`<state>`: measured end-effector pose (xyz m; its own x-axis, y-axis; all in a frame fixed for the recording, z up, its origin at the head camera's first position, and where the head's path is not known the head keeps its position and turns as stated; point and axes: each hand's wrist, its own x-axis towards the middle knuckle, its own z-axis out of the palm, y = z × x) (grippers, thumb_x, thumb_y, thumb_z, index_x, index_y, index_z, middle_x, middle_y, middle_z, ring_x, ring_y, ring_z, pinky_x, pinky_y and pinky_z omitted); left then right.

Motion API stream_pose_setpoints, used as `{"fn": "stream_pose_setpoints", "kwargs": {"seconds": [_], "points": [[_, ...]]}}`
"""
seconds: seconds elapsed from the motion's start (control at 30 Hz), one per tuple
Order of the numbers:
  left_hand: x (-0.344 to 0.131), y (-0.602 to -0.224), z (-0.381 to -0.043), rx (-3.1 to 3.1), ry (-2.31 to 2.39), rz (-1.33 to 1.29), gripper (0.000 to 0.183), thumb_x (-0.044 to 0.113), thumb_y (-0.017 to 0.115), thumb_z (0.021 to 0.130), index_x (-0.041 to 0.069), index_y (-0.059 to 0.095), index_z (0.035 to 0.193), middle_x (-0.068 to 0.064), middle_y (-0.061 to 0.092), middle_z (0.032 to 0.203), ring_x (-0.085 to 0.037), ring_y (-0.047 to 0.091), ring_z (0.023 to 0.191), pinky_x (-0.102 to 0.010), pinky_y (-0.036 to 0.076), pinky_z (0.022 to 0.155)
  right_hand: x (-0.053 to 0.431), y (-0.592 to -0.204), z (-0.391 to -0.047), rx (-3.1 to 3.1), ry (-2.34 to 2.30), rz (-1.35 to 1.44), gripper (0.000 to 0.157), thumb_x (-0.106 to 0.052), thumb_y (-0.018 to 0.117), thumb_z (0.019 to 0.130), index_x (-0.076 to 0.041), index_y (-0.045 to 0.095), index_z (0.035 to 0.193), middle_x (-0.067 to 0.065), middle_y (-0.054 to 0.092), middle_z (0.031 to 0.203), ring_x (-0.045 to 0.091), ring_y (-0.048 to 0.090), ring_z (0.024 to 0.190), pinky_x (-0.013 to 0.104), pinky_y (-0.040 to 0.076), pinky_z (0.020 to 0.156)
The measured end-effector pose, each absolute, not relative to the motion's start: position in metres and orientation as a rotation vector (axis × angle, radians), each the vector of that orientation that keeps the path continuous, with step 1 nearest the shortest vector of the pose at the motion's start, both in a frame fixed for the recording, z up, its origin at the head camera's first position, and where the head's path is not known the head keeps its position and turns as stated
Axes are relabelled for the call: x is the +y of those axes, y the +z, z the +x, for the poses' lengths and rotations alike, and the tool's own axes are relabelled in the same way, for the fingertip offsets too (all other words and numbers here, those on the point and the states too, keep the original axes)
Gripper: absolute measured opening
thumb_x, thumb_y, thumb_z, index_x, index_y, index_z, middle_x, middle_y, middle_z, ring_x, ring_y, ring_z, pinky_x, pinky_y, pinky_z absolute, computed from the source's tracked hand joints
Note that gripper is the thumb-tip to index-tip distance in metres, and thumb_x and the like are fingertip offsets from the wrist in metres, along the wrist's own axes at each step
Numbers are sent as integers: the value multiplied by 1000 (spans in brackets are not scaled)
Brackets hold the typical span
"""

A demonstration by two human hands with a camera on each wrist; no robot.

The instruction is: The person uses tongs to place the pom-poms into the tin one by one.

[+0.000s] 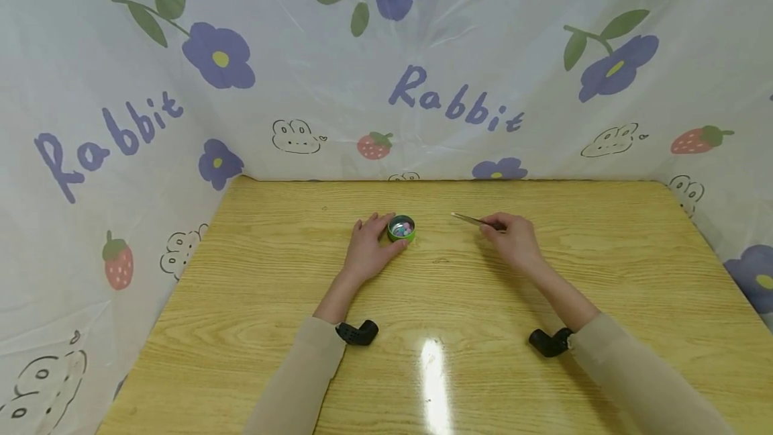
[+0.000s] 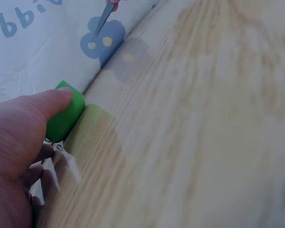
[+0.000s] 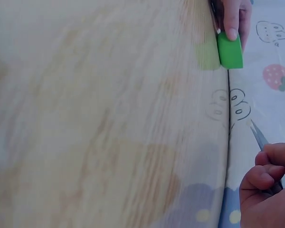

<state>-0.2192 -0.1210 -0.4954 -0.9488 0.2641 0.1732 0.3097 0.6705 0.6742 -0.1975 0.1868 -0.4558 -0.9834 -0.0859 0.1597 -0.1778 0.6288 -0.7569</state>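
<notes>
A small round green tin (image 1: 401,228) stands on the table, with several tiny pastel pieces (image 1: 406,227) inside it. My left hand (image 1: 371,247) holds it from the left, thumb against the near wall and fingers around the far side. In the left wrist view the thumb presses on the green wall (image 2: 69,116). To the right, my right hand (image 1: 513,240) pinches a pair of slim metal tweezers (image 1: 468,219) pointing left toward the tin. A tiny pale piece (image 2: 91,45) shows at their tips, above the tabletop.
The wood-grain table (image 1: 459,301) has a glossy, reflecting surface. A white curtain (image 1: 338,86) printed with flowers, strawberries and rabbits hangs along its back and sides. A black wrist camera (image 1: 359,333) sits by the left cuff, another black camera (image 1: 548,342) by the right.
</notes>
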Motion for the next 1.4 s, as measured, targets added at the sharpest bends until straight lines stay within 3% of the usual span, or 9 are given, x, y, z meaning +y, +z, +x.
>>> {"fn": "stream_pose_setpoints", "kwargs": {"seconds": [0.33,0.6,0.87,1.17,1.4], "points": [[-120,-494,-219,-2816,-1157,-481,67,35,76,95,6,52,151,-19,54,148,-37,33,149,-56,8,123,174,-452,-203,-2700,1346,231,20,-5,68,99,8,73,114,18,73,95,30,69,84,26,51,66],[-120,-495,-220,-2810,-1156,-489,67,35,75,95,6,52,150,-19,54,148,-38,34,149,-56,8,123,163,-452,-205,-2668,1355,292,18,-4,68,98,9,73,110,21,73,97,38,71,92,48,58,81],[-120,-495,-221,-2817,-1149,-485,67,35,75,95,6,52,151,-19,54,148,-38,33,149,-57,8,123,150,-452,-204,-2679,1392,306,18,-3,68,98,8,73,110,19,73,96,35,71,89,40,58,74],[-120,-496,-221,-2811,-1140,-494,67,35,75,95,6,52,150,-20,55,147,-39,34,148,-58,9,123,135,-454,-203,-2715,1396,350,16,-4,68,98,6,74,110,18,74,99,35,70,95,48,57,85],[-120,-497,-221,-2812,-1141,-488,67,35,75,95,6,52,151,-20,54,147,-39,34,148,-58,9,123,125,-455,-203,-2706,1393,394,15,-5,70,97,5,75,108,17,74,98,34,70,94,47,58,83]]}}
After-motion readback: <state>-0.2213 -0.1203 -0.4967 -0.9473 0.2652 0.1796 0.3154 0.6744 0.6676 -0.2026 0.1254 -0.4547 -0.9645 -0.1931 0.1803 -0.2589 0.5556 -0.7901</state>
